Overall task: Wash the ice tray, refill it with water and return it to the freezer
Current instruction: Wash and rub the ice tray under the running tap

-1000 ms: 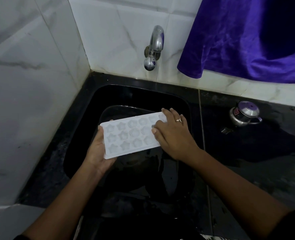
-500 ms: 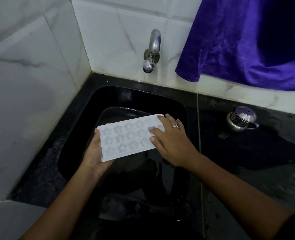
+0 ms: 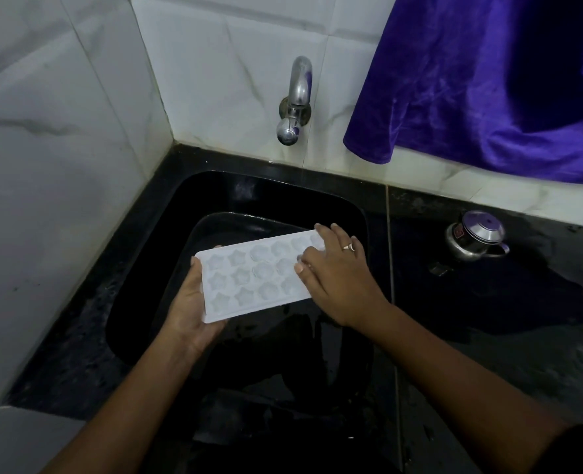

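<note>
We see the ice tray point(image 3: 252, 278) held cavities-up over the black sink point(image 3: 139, 278), above a dark basin point(image 3: 215, 227) that sits inside it. The tray is near the middle of the frame and clear of the worktop point(image 3: 488, 319).

The left hand point(image 3: 189, 309) carries it, cupped under the short lower-left end with the thumb along that edge and a fingertip showing past the far rim. The right hand point(image 3: 338, 278) lies on top of the other end, fingers stretched fairly flat across the last cavities and thumb resting on the moulded face. We judge it is rubbing the tray, not gripping it. We cannot tell whether its fingertips hook over the far edge.

The tray's long axis runs from lower left to upper right. Its right end therefore points toward the tap point(image 3: 295, 100), which is on the tiled wall above it in the frame and well apart from it. No water shows at the spout.

The right hand is the nearer one to the tap. We reckon it would reach up to the tap while the left hand keeps the tray level and slides it further up the frame under the spout. With only one end supported, the tray could tip.
</note>
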{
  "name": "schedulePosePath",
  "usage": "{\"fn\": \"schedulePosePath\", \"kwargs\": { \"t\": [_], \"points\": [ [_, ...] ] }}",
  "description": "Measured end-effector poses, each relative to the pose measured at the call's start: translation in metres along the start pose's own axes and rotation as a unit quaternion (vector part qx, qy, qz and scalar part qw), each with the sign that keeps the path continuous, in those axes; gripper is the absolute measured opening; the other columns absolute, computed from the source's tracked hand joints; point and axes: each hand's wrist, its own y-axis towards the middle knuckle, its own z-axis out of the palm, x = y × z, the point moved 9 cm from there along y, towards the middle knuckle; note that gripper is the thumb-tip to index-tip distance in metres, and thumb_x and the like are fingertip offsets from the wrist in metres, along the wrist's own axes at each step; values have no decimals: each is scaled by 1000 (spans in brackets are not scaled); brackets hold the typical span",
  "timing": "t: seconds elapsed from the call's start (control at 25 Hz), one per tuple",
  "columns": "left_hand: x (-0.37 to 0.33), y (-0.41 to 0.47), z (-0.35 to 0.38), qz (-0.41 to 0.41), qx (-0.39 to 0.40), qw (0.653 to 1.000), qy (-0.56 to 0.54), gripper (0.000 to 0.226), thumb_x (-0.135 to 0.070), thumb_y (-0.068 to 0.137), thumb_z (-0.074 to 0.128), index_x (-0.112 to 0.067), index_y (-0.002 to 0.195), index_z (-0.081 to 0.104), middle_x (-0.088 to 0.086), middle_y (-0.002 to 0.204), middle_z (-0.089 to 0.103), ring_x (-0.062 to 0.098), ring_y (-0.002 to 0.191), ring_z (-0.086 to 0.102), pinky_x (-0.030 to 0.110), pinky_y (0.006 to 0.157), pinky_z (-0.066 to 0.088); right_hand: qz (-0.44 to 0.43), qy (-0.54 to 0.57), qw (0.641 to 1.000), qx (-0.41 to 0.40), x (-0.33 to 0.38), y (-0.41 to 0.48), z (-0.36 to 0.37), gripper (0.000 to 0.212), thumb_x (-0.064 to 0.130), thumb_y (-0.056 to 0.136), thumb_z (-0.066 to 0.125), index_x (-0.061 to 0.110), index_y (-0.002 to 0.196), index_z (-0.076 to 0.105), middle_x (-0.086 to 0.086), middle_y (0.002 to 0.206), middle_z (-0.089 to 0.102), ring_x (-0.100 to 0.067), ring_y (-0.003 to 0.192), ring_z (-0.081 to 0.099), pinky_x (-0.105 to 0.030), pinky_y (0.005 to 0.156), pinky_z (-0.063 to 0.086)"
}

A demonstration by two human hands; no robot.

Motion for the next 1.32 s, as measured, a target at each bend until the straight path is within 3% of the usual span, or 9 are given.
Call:
{"fn": "schedulePosePath", "kwargs": {
  "t": [0.16,0.32,0.44,0.6,0.76,0.92,1.04,1.2,1.32],
  "points": [
    [-2,3,-4,-12,-5,1000,-15,50,-56,107,34,-23,121,68,7,122,76,27,101,77,43,68,65,-41,-27,999,10,1,-3,6,45,49,109,27,31,139,56,-11,169,21,-34,158,8,-63,125,10],
    [0,6,-6,-11,-19,1000,-13,51,-58,106,34,-25,120,70,7,123,76,27,103,77,43,72,66,-5,3,1000,3,3,6,2,43,48,110,29,28,130,61,-11,169,22,-32,159,8,-59,127,10],
    [-5,5,-5,-9,-21,1000,-20,50,-58,106,32,-26,118,69,6,118,78,25,98,78,45,76,65,-42,-25,999,15,7,4,8,44,48,110,29,29,141,55,-11,169,21,-33,158,8,-60,126,10],
    [-2,6,-1,-7,-10,1000,-25,49,-56,106,34,-24,117,68,7,120,77,26,100,77,48,77,65,-13,-1,1000,-5,1,11,-1,49,50,108,23,29,127,62,-12,168,24,-34,158,10,-60,126,11],
    [-5,7,-1,3,-2,1000,-27,49,-55,107,33,-22,121,66,7,121,77,26,100,77,43,67,65,-43,-25,999,13,1,6,7,48,50,109,26,31,142,54,-11,169,20,-34,158,8,-62,125,12],
    [1,7,5,-1,0,1000,-25,51,-55,107,35,-21,114,72,9,123,76,28,104,76,47,74,65,-8,4,1000,-2,-6,8,-1,55,53,105,19,28,132,61,-12,169,23,-34,158,10,-61,125,13],
    [-2,7,7,6,2,1000,-23,54,-55,107,33,-21,109,75,8,117,78,26,98,78,43,67,65,-46,-20,999,16,-3,3,5,53,52,107,22,29,143,53,-11,169,20,-33,158,8,-62,125,13],
    [2,7,9,5,6,1000,-21,52,-55,107,33,-21,113,72,8,120,77,27,100,77,46,72,65,-8,4,1000,-1,-12,8,-6,54,54,105,18,30,129,61,-12,169,23,-34,158,10,-62,125,14],
    [0,7,7,8,2,1000,-19,57,-55,106,33,-23,106,80,9,118,77,27,97,78,45,67,65,-41,-23,999,16,-2,4,5,55,53,107,20,29,144,53,-11,169,20,-34,158,8,-63,125,14]
  ]
}}
